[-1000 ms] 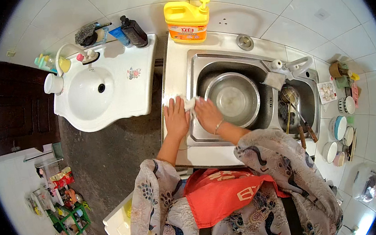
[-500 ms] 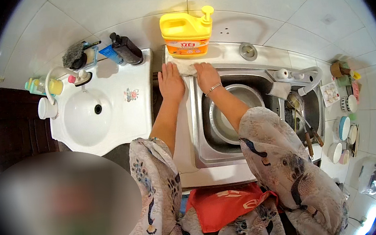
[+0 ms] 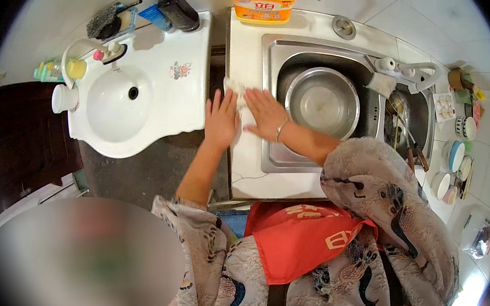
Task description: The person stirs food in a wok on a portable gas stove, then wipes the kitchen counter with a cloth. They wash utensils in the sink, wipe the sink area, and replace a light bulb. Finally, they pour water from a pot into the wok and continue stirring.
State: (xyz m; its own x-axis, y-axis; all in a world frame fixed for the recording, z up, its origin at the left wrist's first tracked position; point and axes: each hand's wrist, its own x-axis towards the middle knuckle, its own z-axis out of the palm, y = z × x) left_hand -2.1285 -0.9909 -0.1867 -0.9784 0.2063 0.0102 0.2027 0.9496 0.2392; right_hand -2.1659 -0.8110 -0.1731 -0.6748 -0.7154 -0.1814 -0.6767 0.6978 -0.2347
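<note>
Frankly, the likeliest trouble lies at the left edge of the narrow off-white countertop (image 3: pixel 253 163). The crumpled off-white cloth (image 3: pixel 234 85) lies there, on the strip between that edge and the rectangular stainless-steel sink (image 3: pixel 273 161). Pushed too far left, it could slip over the edge into the dark gap beside the white ceramic washbasin (image 3: pixel 162 110) – a loose fold is all it might take. A drift the other way might drag it over the sink's raised rim, toward the round stainless-steel bowl (image 3: pixel 344 121) standing inside. A long forward stroke could also bump the yellow plastic jug with the orange label (image 3: pixel 265 2), which stands at the far end of the countertop.

As for the fingers, those of the left hand (image 3: pixel 222 120) reach forward, straight and slightly apart, just beside the cloth and over the countertop's left edge; whether their tips bear on the fabric, I cannot tell. The right hand (image 3: pixel 266 116), with a thin bracelet (image 3: pixel 281 130) at its wrist, is laid out flat – fingers extended with small gaps, thumb out to the left, fingertips touching the cloth. Neither hand is curled around it, though whatever is tucked beneath the palms stays hidden.
</note>
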